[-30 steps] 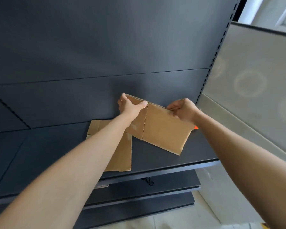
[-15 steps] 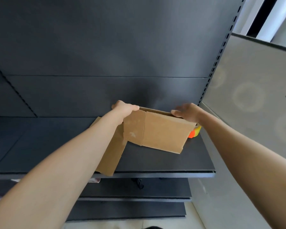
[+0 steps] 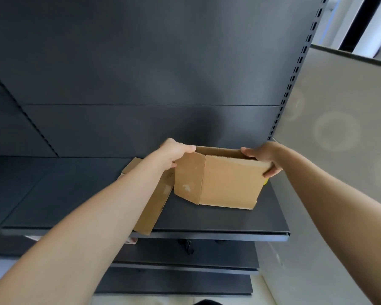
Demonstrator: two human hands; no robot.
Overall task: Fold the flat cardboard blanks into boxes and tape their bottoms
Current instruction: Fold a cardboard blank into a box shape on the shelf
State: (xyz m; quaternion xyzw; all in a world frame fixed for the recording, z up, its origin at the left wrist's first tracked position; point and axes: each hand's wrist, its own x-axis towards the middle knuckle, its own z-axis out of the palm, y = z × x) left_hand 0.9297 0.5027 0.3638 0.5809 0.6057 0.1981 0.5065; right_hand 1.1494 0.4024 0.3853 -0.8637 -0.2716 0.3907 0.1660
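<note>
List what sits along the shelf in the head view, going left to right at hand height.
flat cardboard blank → left hand → cardboard box → right hand → grey side panel

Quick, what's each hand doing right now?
Left hand: closed on the top left corner of the cardboard box.
Right hand: closed on its top right corner.

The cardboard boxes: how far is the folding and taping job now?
No taped box shows. In hand: the left hand and right hand hold one blank, opened into a tube on the shelf. Left: its bottom, then the flat blanks lying beside it.
</note>
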